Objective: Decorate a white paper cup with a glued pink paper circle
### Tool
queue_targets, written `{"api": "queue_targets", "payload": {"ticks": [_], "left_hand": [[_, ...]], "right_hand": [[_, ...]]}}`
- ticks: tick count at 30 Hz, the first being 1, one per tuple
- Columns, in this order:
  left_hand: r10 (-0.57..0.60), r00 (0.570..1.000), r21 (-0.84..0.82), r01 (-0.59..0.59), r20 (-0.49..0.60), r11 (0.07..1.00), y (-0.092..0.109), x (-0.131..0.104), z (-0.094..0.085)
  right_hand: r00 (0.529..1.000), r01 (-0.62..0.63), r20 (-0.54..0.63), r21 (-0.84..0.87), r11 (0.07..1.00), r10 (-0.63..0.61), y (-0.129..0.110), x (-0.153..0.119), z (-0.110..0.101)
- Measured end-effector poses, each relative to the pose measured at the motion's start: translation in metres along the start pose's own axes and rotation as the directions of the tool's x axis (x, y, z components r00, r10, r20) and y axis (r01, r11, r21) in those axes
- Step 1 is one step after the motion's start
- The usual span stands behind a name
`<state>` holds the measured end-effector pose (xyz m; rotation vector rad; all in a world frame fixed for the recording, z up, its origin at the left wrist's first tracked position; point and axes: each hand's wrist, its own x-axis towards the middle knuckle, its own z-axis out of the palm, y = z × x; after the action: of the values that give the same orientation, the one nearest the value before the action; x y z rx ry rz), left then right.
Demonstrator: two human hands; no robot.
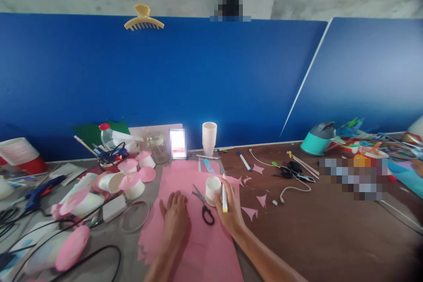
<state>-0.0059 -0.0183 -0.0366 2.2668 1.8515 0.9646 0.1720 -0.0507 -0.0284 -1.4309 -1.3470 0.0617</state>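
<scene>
White paper cup point(212, 186), one: upside down, wide rim lowest, on the pink paper point(211, 251) before us, just beside our right hand point(231, 207).

Right hand: fingers closed round a white marker point(224, 196), held steeply with its yellow end lowest. Thumb at the cup's side; whether we grip the cup too or merely brace against it, we cannot quite tell, the hand being partly in the way.

Left hand point(175, 211): holding nothing; palm down on the pink paper, thumb apart from the fingers.

Scissors point(205, 206), one pair, dark handles: on the paper between our two hands, blades a little apart, near the cup.

Beyond the paper's far end: one tall white cup point(209, 139), standing; one glass jar point(159, 149) to its left.

To our right, on the brown tabletop point(313, 233): pink scraps point(250, 213), pointed, several; one white pen with blue ends point(244, 161).

To our left: a blue glue gun point(38, 196), cables and pink-and-white pieces, heaped together.
</scene>
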Motion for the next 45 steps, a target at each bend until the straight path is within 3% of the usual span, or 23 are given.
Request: {"api": "queue_targets", "payload": {"ticks": [8,12,16,26,33,37,45], "left_hand": [[0.010,0.998,-0.106,-0.003,0.064,0.994,0.007,0.005,-0.023],[-0.002,0.995,-0.042,0.006,0.104,0.999,0.009,0.006,-0.027],[-0.023,0.988,0.019,0.020,0.155,1.000,0.012,0.008,-0.028],[-0.068,0.994,0.108,0.058,0.089,0.992,0.012,0.006,-0.023],[-0.020,0.984,0.101,0.002,0.177,0.995,0.012,0.010,-0.024],[-0.062,0.971,0.146,0.029,0.230,0.989,0.016,0.011,-0.028],[-0.110,0.968,0.161,0.075,0.226,0.984,0.012,0.011,-0.023]], "right_hand": [[1.000,-0.011,0.013,-0.005,1.000,0.011,-0.004,0.000,-0.003],[0.999,0.043,-0.020,-0.004,0.999,-0.043,-0.006,0.001,-0.006],[0.998,0.059,0.002,-0.008,0.998,-0.059,-0.007,0.001,-0.006],[0.999,0.053,0.000,0.005,0.999,-0.053,-0.002,0.002,-0.004],[0.995,0.104,-0.001,-0.024,0.994,-0.104,0.008,0.005,-0.001],[0.990,0.139,0.014,-0.072,0.988,-0.138,0.008,0.002,0.001],[0.980,0.179,-0.066,-0.129,0.975,-0.188,0.003,0.003,-0.002]]}}
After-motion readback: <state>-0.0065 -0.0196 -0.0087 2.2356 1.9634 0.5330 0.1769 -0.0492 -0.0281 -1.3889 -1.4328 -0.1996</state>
